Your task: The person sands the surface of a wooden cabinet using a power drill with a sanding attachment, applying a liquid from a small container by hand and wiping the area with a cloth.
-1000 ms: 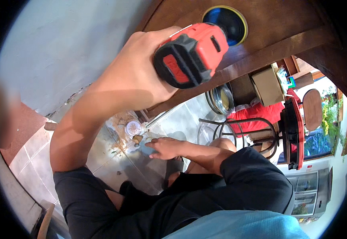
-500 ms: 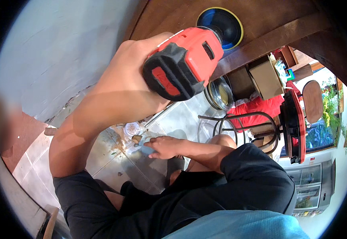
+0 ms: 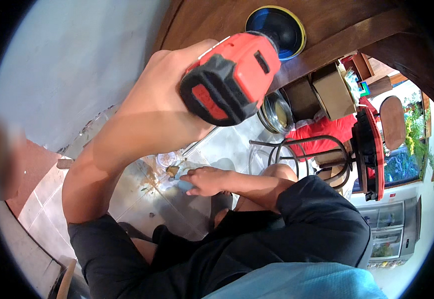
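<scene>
- Red-and-black plastic power tool, round black yellow-rimmed pad, up at brown wooden panel; left hand clamped on it, probably to steady its weight.
- Right hand low, at small pale-blue object; grasp unclear.
- Tool's bulk hides left fingers; brown cardboard box, red fabric rightward.
</scene>
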Motion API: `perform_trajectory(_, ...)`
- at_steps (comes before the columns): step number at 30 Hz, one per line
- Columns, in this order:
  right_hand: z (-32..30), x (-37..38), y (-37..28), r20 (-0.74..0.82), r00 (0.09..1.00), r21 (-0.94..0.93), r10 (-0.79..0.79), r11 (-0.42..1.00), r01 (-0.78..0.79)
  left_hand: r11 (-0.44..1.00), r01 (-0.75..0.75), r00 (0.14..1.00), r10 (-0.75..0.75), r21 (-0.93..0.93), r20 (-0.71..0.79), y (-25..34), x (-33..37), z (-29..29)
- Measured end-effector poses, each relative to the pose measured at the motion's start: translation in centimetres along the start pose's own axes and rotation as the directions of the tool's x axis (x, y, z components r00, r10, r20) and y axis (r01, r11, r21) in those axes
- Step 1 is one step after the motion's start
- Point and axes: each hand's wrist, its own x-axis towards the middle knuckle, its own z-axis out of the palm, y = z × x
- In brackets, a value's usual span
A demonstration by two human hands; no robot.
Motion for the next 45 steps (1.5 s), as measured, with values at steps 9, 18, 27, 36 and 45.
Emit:
perform_trajectory(9, -0.1, -0.2, 0.2, -0.027, 0.999, 0.032, -0.022, 0.999, 0.023, 0.992, 0.027, 1.000, -0.028, 0.122, 0.010, 0.3, -0.6, -1.0)
perform_trajectory(18, 0.0, -0.1, -0.1, -0.042, 0.998, -0.007, -0.041, 0.999, 0.041, 0.994, -0.005, 1.000, 0.003, 0.111, 0.015, 0.4, -0.4, -0.8)
perform_trajectory(27, -0.7, -0.6, 0.2, 0.003, 1.000, 0.040, -0.015, 0.999, 0.015, 0.994, -0.073, 0.997, 0.072, 0.076, 0.009, -1.1, -0.6, -0.4)
perform_trajectory(36, -0.9, -0.6, -0.2, 0.004, 1.000, 0.031, -0.006, 0.999, 0.006, 0.969, -0.207, 0.978, 0.210, 0.136, -0.010, -0.7, -0.2, 0.3)
perform_trajectory(45, -0.6, -0.3, -0.2, 0.018, 1.000, 0.013, -0.012, 1.000, 0.012, 0.978, -0.089, 0.996, 0.082, 0.187, 0.042, 0.0, -0.4, 0.0)
